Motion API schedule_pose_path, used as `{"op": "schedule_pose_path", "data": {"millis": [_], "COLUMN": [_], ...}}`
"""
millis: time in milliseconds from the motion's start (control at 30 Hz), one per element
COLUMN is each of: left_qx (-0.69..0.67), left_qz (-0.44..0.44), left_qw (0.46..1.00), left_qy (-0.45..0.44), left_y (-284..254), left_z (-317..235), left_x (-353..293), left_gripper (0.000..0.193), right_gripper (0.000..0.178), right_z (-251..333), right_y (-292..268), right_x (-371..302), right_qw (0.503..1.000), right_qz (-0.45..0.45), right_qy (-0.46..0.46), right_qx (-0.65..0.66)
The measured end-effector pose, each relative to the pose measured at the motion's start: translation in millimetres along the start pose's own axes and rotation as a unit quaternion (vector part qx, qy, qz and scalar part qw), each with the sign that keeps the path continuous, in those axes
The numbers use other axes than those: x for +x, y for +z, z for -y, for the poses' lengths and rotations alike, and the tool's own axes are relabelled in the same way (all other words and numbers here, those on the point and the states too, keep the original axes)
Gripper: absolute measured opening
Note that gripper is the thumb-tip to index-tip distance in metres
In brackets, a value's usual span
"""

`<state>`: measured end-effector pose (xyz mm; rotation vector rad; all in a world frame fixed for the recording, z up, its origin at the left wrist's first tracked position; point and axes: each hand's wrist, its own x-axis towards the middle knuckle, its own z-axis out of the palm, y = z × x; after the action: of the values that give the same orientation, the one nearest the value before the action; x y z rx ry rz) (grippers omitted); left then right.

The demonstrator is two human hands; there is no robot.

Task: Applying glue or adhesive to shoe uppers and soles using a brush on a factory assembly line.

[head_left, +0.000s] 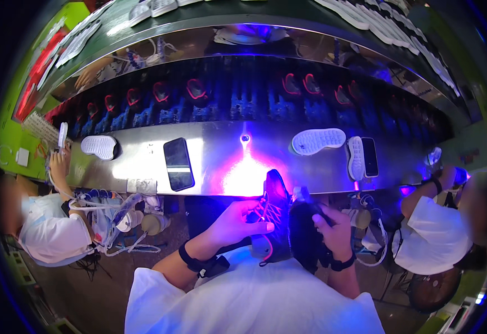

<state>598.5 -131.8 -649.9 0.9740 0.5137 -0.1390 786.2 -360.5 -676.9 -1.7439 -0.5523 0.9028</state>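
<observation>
Near the bench's front edge, my left hand (238, 224) is closed around a dark shoe upper (277, 222) with pinkish laces, its toe pointing away from me. Just right of the shoe, my right hand (335, 231) is closed on a small tool (302, 196) with a blue-grey head. Its exact kind cannot be made out, and the dark area below it hides its lower part. Bright violet light falls on the bench and my hands. The white sole (318, 141) nearest my right hand lies on the metal bench (210, 133).
A black phone (179, 163) lies left of the light; another phone (370, 157) sits beside a white sole (356, 157). Beyond the bench, a dark conveyor (243, 100) bears several pink-collared uppers. More soles line the shelf (199, 25). People sit at left (54, 228) and right (432, 231).
</observation>
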Motion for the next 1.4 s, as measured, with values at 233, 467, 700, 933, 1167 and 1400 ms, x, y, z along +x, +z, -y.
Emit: {"op": "schedule_pose_path", "data": {"millis": [233,467,700,933,1167,1400], "left_qx": [0.038,-0.007,-0.017,0.051,0.116,0.072], "left_qz": [-0.017,-0.053,-0.074,-0.071,-0.128,-0.182], "left_qw": [0.999,0.998,0.997,0.996,0.983,0.977], "left_qy": [0.021,0.018,0.006,0.029,0.07,0.085], "left_y": [9.4,15.2,10.3,21.1,20.6,14.5], "left_z": [-2.1,3.2,10.0,-10.7,-30.6,-16.1], "left_x": [1.1,7.2,15.0,28.6,36.3,37.9], "left_gripper": [0.039,0.043,0.046,0.046,0.054,0.06], "right_gripper": [0.034,0.034,0.031,0.032,0.03,0.031], "right_z": [-6.3,-5.1,-27.7,-7.9,5.0,13.9], "right_y": [1.9,0.6,-25.4,-12.1,-55.3,-62.5], "right_x": [10.7,13.9,-11.6,6.1,-6.7,-2.8], "right_qw": [0.992,0.991,0.992,0.998,0.993,0.987], "right_qz": [0.003,0.001,0.108,0.005,0.114,0.111], "right_qy": [-0.11,-0.128,-0.027,-0.048,0.008,-0.067], "right_qx": [-0.058,-0.041,0.062,0.049,0.003,-0.092]}}
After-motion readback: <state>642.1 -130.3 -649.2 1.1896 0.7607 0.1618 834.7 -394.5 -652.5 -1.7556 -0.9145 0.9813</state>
